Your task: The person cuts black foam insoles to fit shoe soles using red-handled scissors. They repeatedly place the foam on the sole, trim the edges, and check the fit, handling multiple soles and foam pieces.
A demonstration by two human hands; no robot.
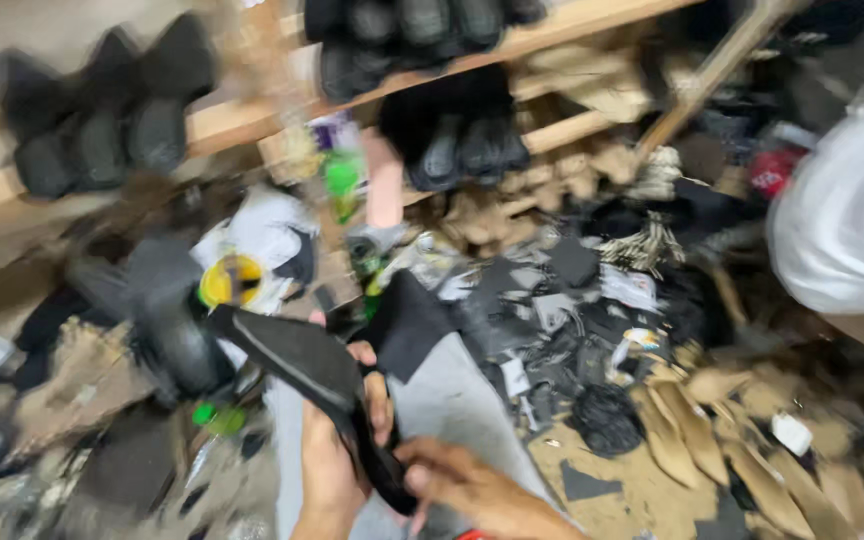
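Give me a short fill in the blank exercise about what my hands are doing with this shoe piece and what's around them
1. Both hands grip a black shoe upper; the left hand grips it with the ____ over its top face.
2. The right hand pinches its ____ end.
3. Tan insoles lie to the ____ of the hands.
4. Black shoes sit on wooden ____ above.

Missing words: thumb; lower; right; shelves

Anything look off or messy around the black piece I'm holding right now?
Nothing looks damaged on the black shoe piece held by the left hand and right hand. Black scraps and tan soles lie strewn over the floor. The picture is blurred.
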